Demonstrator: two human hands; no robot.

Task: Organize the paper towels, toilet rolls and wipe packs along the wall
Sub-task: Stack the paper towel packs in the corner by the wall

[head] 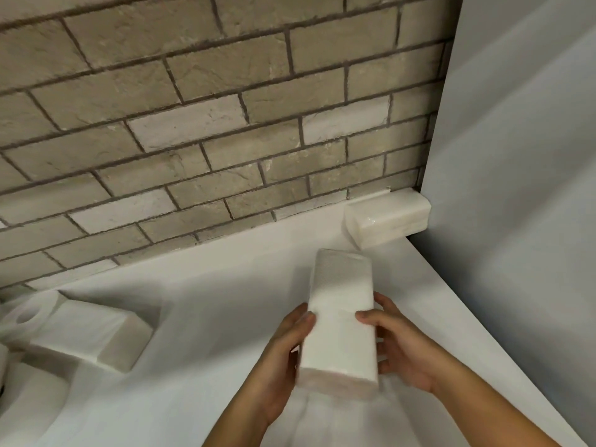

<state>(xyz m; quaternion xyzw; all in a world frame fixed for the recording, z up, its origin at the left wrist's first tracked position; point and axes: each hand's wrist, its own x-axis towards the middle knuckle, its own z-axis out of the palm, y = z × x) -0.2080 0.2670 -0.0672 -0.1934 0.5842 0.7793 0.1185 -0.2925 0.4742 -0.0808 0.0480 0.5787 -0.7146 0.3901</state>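
Both hands hold one long white paper towel pack point(340, 317) above the white counter, its far end pointing at the brick wall. My left hand point(283, 350) grips its left side and my right hand point(400, 346) its right side. A second white pack point(387, 221) lies in the far right corner against the brick wall and the grey side panel. At the left, another pack point(90, 333) lies flat, with a toilet roll point(25, 314) behind it and a larger paper roll point(29, 401) at the bottom left.
The white counter point(209, 301) runs along the brick wall point(209, 108). A grey side panel point(516, 156) closes it off on the right, and the counter's right edge slants toward the lower right.
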